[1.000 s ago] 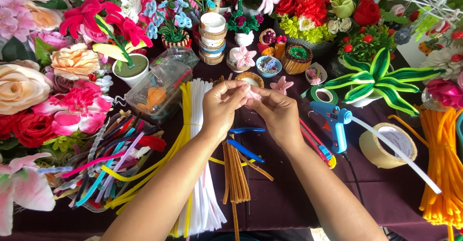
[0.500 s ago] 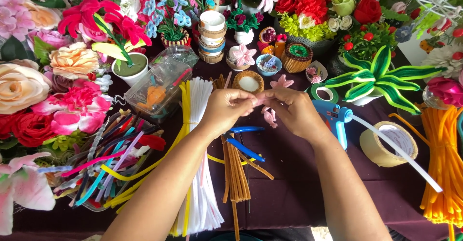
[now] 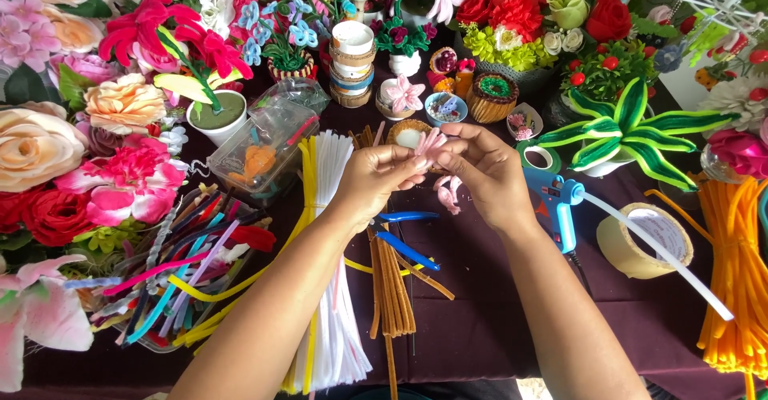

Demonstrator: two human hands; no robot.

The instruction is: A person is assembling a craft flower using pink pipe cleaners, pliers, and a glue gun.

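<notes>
One pink pipe-cleaner flower (image 3: 433, 146) is pinched between left hand (image 3: 376, 178) and right hand (image 3: 484, 172), largely hidden by fingers. Two loose pink petals (image 3: 448, 193) are counted below, partly covered

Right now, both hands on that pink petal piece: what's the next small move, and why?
Probably keep pinching and give a small twist. The left hand and right hand meet fingertip to fingertip on the pink petal piece, and more pink loops hang loose below, so the piece looks unfinished.
</notes>
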